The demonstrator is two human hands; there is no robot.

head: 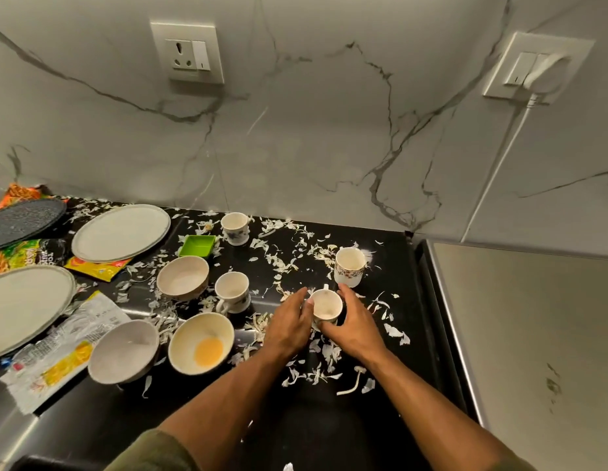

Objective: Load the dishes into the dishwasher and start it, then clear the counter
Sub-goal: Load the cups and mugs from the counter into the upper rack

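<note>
Plates [120, 232] and bowls [183, 277] crowd the black bench's [193, 419] left side among scattered peel scraps [282, 263]. At centre, the left hand [289, 322] and right hand [355, 322] cup a small white cup [326, 305] between them, fingers curled on its sides. Just beyond stands a patterned cup [350, 266].

— The black stone counter [333, 433] looks polished and glossy; the grey-veined white marble wall [312, 137] is smooth, with a soft sheen.

— And that small white ceramic cup [325, 305]?

— Glazed. The round pale plate [120, 233] looks matt, the crinkled printed plastic wrapper [57, 358] shiny.
</note>
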